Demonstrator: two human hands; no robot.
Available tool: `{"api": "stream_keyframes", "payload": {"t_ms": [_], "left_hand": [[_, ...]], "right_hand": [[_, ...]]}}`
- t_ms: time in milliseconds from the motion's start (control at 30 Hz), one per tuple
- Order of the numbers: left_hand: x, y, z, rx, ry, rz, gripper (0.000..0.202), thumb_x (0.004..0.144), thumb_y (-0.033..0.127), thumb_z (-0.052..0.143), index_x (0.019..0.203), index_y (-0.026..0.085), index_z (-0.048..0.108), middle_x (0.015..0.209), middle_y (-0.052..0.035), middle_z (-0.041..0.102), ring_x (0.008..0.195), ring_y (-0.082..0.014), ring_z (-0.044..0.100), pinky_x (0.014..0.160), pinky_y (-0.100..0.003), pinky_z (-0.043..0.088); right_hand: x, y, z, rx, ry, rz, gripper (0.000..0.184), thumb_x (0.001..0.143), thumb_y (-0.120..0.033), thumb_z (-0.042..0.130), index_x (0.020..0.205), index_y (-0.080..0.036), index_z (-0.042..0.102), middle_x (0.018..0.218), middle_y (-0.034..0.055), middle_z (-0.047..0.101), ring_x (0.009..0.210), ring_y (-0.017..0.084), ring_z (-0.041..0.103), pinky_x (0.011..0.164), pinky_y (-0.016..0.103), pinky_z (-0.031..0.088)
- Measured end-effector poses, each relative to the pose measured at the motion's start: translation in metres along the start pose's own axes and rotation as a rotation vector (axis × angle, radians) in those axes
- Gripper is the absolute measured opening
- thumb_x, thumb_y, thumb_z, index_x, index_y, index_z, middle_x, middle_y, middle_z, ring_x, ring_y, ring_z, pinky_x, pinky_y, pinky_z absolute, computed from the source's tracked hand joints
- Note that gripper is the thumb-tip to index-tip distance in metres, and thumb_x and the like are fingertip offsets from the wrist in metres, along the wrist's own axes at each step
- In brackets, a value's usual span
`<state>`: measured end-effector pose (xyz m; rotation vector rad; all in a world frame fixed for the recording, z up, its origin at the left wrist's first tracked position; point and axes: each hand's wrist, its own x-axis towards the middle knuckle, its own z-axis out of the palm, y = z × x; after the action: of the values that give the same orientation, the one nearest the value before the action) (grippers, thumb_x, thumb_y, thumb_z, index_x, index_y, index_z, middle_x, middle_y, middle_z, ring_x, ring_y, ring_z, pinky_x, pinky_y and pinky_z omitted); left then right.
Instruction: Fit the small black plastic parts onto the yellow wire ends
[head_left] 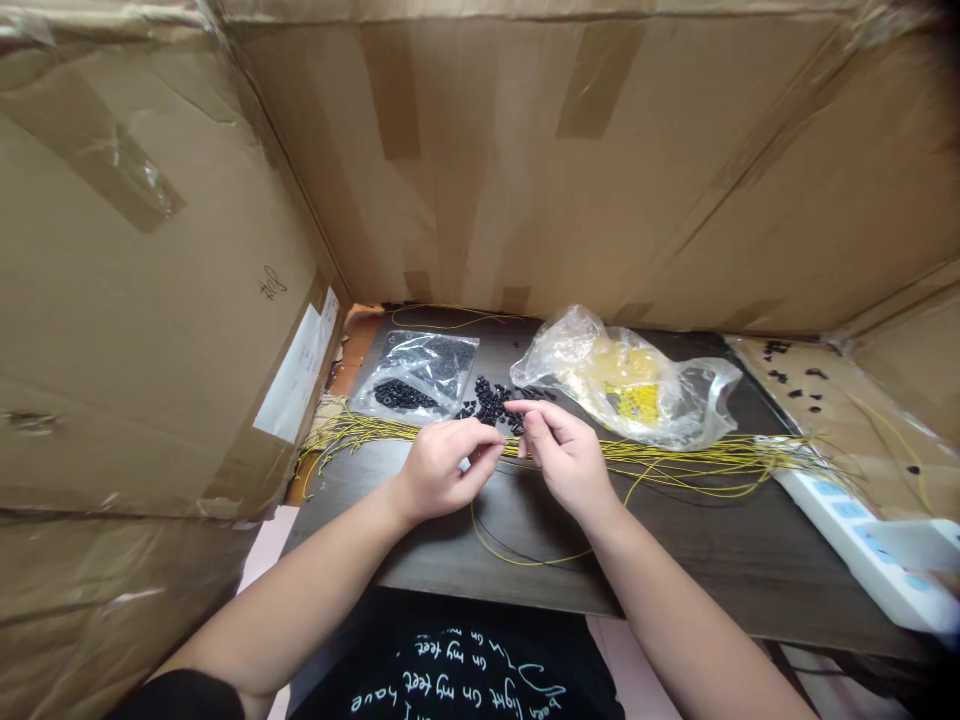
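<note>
My left hand [444,466] and my right hand [561,452] meet over the middle of a dark wooden table [675,560]. Both are closed in a pinch, fingertips nearly touching, apparently on a thin yellow wire [517,555] that loops down toward the front edge. A bundle of yellow wires [697,460] lies across the table behind my hands. Just beyond my fingers sits a loose pile of small black rings [491,398]. A clear bag of black rings [420,375] lies at the back left.
A crumpled clear plastic bag with yellow contents [637,385] lies at the back right. A white power strip [862,535] lies at the right edge. Cardboard walls [525,170] enclose the table on three sides. A few black pieces [787,375] are scattered on cardboard at the right.
</note>
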<state>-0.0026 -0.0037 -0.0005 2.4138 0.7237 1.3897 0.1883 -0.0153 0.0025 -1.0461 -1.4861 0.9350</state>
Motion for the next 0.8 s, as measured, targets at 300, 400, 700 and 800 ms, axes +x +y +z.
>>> {"api": "stream_keyframes", "payload": {"t_ms": [300,400,700,800], "left_hand": [[0.0016,0.0026,-0.0026,0.039,0.053,0.022,0.007,0.092,0.014,0.059,0.096,0.019,0.062,0.07,0.0003,0.062,0.059,-0.0114,0.055,0.06,-0.024,0.045],[0.0018,0.0032,-0.0031,0.054,0.066,0.044,0.009,0.091,0.012,0.06,0.097,0.018,0.061,0.07,0.0002,0.062,0.059,-0.0113,0.054,0.061,-0.024,0.045],[-0.0018,-0.0003,-0.0018,0.099,0.063,0.08,0.013,0.089,0.011,0.061,0.1,0.019,0.061,0.077,-0.0021,0.069,0.063,-0.0131,0.06,0.062,-0.025,0.046],[-0.0019,0.0004,-0.0024,0.107,0.064,0.091,0.013,0.09,0.012,0.061,0.101,0.02,0.061,0.078,-0.002,0.07,0.062,-0.0126,0.06,0.062,-0.025,0.046]], "right_hand": [[-0.0046,0.0006,0.005,0.201,-0.09,0.02,0.024,0.102,-0.046,0.052,0.111,-0.023,0.049,0.103,0.0064,0.073,0.051,0.008,0.057,0.06,0.029,0.056],[-0.0061,-0.0019,0.0044,0.22,-0.114,0.017,0.022,0.099,-0.043,0.057,0.103,-0.023,0.051,0.105,0.0074,0.073,0.053,0.009,0.06,0.06,0.03,0.057],[-0.0036,-0.0063,0.004,0.207,-0.088,-0.003,0.019,0.091,-0.039,0.07,0.099,-0.022,0.071,0.089,0.0024,0.064,0.054,0.008,0.057,0.047,0.023,0.047],[-0.0038,-0.0064,0.0032,0.214,-0.092,0.012,0.017,0.091,-0.037,0.07,0.099,-0.023,0.073,0.084,0.0016,0.065,0.054,0.008,0.057,0.047,0.023,0.047]]}}
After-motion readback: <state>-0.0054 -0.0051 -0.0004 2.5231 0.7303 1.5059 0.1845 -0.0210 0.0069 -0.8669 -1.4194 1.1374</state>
